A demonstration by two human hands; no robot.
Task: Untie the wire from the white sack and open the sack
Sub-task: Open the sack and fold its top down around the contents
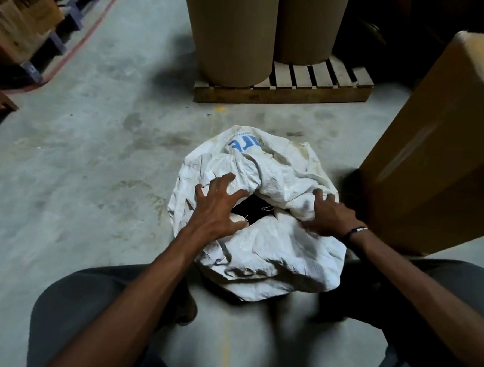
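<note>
Head view: 2 knees frame the white sack (274,242) on the concrete floor (95,160). The left hand (216,207), fingers spread, and the right hand (329,214), clutching cloth, flank its dark opening. Beyond, 2 cardboard rolls (236,32) stand on a pallet (297,93).

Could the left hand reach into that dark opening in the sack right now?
Probably yes. The left hand rests on the white sack right at the edge of the dark opening, and nothing covers the gap. The right hand holds the far side.
</note>
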